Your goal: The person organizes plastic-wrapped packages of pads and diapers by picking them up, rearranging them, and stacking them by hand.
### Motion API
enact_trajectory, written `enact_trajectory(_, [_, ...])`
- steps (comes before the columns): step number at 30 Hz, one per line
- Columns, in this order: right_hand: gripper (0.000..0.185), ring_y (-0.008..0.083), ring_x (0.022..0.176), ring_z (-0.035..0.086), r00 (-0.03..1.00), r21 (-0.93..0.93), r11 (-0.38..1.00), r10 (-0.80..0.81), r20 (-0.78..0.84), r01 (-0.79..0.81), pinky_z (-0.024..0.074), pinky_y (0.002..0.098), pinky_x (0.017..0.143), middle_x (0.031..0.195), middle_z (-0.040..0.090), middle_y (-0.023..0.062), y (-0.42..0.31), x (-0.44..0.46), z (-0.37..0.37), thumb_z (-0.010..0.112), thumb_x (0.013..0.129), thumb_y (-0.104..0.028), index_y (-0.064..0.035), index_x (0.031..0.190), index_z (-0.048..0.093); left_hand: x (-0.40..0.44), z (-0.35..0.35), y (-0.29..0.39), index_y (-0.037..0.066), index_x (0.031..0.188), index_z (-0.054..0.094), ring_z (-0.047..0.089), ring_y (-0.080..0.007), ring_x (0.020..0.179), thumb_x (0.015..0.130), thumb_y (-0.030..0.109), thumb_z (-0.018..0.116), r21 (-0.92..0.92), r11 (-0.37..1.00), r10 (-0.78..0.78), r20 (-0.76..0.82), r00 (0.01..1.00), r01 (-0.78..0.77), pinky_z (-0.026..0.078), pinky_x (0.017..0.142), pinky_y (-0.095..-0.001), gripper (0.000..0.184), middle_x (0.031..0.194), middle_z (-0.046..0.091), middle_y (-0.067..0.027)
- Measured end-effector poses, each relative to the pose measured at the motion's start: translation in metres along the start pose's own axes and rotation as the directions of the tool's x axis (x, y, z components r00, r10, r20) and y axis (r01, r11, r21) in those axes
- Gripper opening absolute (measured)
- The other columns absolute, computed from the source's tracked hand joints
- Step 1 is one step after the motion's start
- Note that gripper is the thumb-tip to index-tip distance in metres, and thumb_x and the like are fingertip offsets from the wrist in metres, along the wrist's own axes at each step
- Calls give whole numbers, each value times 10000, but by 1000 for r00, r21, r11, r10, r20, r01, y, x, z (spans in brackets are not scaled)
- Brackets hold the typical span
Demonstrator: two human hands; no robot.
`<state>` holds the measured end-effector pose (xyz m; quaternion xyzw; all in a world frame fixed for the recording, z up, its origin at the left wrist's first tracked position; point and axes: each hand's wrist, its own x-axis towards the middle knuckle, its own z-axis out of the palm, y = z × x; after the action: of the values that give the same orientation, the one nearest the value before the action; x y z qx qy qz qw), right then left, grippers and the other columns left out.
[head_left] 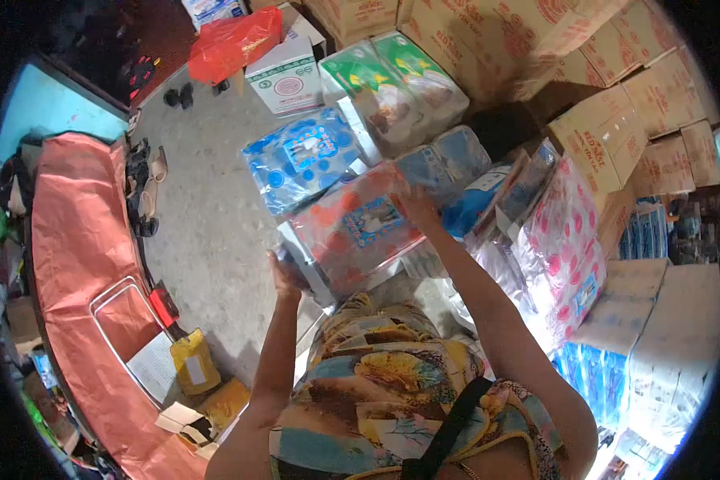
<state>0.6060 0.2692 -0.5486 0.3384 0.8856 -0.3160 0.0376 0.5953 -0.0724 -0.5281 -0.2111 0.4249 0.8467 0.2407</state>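
Observation:
Between my two hands is a clear-wrapped pack with red dots and a blue label (340, 232), tilted in front of my body. My left hand (286, 274) grips its lower left end, the fingers partly hidden behind the white edge. At the upper right end, my right hand (418, 212) holds the pack, its fingertips blurred. Just beyond lies a similar blue-dotted pack (304, 156). Greyish-blue wrapped packs (448, 164) are to the right of it, close to my right hand.
Green-and-white packs (396, 88) and a white carton (284, 80) with a red plastic bag (236, 44) stand ahead. Brown cartons (512, 48) are stacked at the back right. A pink-dotted pack (564, 248) leans at right. Left of the concrete floor (208, 176) runs an orange-red cover (80, 240).

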Motion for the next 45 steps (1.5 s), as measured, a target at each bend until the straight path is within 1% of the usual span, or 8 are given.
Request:
enact_trajectory(2, [625, 375, 936, 474, 904, -100, 916, -400, -149, 389, 378, 414, 790, 1018, 492, 225, 19, 19, 31, 493, 710, -498, -25, 1112, 418, 9, 9, 5, 56, 1042, 471, 499, -188, 831, 741, 624, 340, -12, 999, 45, 46, 998, -45, 398, 720, -294, 656, 937, 530, -62])
enact_trajectory(14, [520, 345, 965, 467, 786, 193, 774, -536, -309, 603, 381, 410, 796, 1071, 467, 215, -23, -12, 18, 562, 719, -344, -32, 1111, 419, 62, -3, 9, 70, 1111, 410, 443, -134, 922, 819, 453, 398, 84, 989, 104, 218, 970, -125, 350, 809, -273, 481, 1030, 467, -23])
enact_trajectory(29, [663, 323, 1047, 417, 999, 84, 996, 36, -20, -34, 333, 380, 870, 1144, 424, 202, -41, -56, -34, 547, 699, -457, -62, 1195, 352, 23, 35, -17, 63, 1163, 349, 473, -108, 780, 787, 294, 540, 168, 929, 316, 100, 943, -329, 389, 701, -254, 481, 947, 500, -29])
enact_trajectory(32, [641, 369, 1109, 299, 897, -38, 960, -274, -347, 279, 229, 481, 904, 1209, 310, 210, -19, -40, 11, 524, 729, -404, -93, 1234, 280, 72, -36, -39, 26, 1220, 273, 486, -183, 917, 804, 378, 467, 354, 472, 763, 294, 575, -807, 355, 815, -286, 578, 1069, 484, -136])
enact_trajectory(33, [641, 369, 1109, 299, 896, -36, 964, -257, -362, 262, 229, 481, 904, 1209, 310, 210, -24, -48, 3, 524, 729, -404, -93, 1234, 280, 107, -88, -29, 20, 1249, 207, 440, -249, 1016, 794, 393, 468, 806, 291, 689, 197, 698, -515, 305, 887, -333, 643, 1163, 412, -188])
enact_trajectory(40, [531, 322, 1107, 311, 872, 85, 870, -477, -108, 486, 277, 447, 878, 1158, 365, 168, -59, -129, -131, 578, 699, -238, -109, 1172, 375, 10, 146, -4, 15, 1206, 289, 411, -243, 1020, 826, 173, 471, 522, 561, 616, 256, 745, -643, 327, 876, -339, 450, 1193, 362, -160])
enact_trajectory(42, [538, 321, 1093, 325, 790, 41, 814, -547, -277, 579, 315, 402, 874, 1133, 396, 179, -43, -151, -168, 609, 694, -219, -106, 1173, 390, 26, 140, -24, 8, 1136, 383, 431, -215, 988, 820, 173, 470, 641, 148, 455, 632, 627, -753, 370, 824, -325, 366, 1165, 382, -149])
enact_trajectory(45, [628, 328, 1110, 307, 815, -138, 898, -438, -379, 418, 291, 404, 900, 1179, 366, 177, -16, -184, -227, 664, 644, -246, -106, 1186, 380, -56, 245, -44, 46, 1069, 445, 468, -166, 933, 803, 271, 482, 618, 581, 183, 534, 825, -529, 403, 733, -281, 351, 1067, 455, -90])
